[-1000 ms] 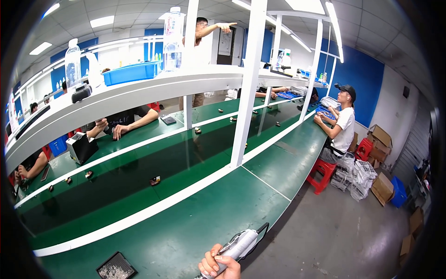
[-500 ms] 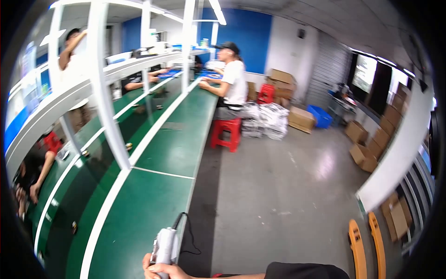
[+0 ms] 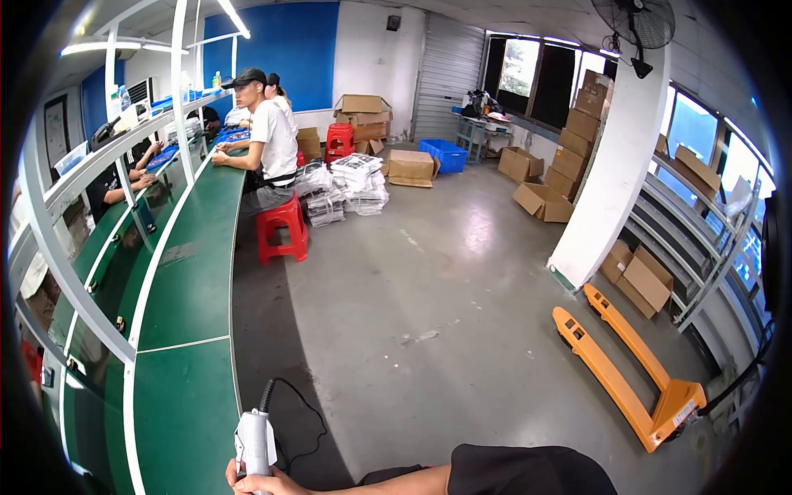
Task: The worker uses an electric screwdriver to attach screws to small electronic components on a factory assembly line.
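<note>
A: Which hand has the tool?
B: The right hand, at the bottom edge of the view, is wrapped around the lower end of a grey power tool. The arm reaches in from the lower right, black sleeve on the upper arm. The left hand is out of view.

A: Where is the tool?
B: Upright, at the near edge of the green workbench, over the bench's border with the floor. A black cord runs from its top and loops down over the grey floor.

A: Packages?
B: Brown cardboard boxes stacked against the far white wall beside the blue panel; one flat brown box on the floor next to a blue crate. More brown boxes piled beside the white pillar, two more low on its right side. White bundles of stacked sheets lie on the floor behind the stool.

A: Other items?
B: A person in a white shirt and black cap sits on a red stool at the bench. An orange pallet jack lies on the floor at the right
</note>
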Action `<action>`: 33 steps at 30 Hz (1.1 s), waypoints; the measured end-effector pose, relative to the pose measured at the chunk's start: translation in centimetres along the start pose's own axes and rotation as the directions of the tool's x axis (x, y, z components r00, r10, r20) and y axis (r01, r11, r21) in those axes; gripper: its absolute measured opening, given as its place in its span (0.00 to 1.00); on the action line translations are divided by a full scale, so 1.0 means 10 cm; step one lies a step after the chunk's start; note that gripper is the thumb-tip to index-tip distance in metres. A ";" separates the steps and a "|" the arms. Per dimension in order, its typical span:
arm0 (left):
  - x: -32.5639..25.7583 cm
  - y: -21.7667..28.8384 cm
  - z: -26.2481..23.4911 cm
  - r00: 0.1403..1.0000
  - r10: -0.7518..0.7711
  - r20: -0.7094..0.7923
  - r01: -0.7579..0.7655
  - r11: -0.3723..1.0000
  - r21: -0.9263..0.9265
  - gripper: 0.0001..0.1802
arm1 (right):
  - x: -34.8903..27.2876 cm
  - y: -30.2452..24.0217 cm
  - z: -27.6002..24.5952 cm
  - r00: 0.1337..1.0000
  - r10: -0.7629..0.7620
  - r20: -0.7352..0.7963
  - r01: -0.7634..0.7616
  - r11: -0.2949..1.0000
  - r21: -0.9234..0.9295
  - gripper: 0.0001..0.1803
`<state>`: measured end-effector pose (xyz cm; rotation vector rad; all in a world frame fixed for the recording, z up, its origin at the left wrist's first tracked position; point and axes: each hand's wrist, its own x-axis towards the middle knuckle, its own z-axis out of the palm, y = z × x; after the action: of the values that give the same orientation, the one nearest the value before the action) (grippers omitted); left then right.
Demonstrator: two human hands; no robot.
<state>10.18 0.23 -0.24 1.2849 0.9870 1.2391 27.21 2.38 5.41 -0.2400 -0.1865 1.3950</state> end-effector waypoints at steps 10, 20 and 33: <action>-0.19 0.15 -0.02 0.979 -0.185 -0.087 0.164 0.965 -0.207 0.04 | -0.04 0.32 -0.14 0.994 0.105 -0.010 -0.105 0.994 0.008 0.05; -0.36 0.07 -0.15 0.961 -0.184 -0.208 0.106 0.935 -0.339 0.07 | 0.03 0.52 -0.06 0.977 0.198 0.086 -0.198 0.980 -0.002 0.06; -0.32 0.22 -0.18 0.972 0.014 -0.236 0.035 0.979 0.201 0.05 | 0.08 0.51 -0.07 0.972 0.227 0.056 -0.225 0.973 -0.040 0.06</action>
<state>7.79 -2.90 1.42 1.3061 1.3194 1.3309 22.72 3.92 3.36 -0.2531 -0.2376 1.6279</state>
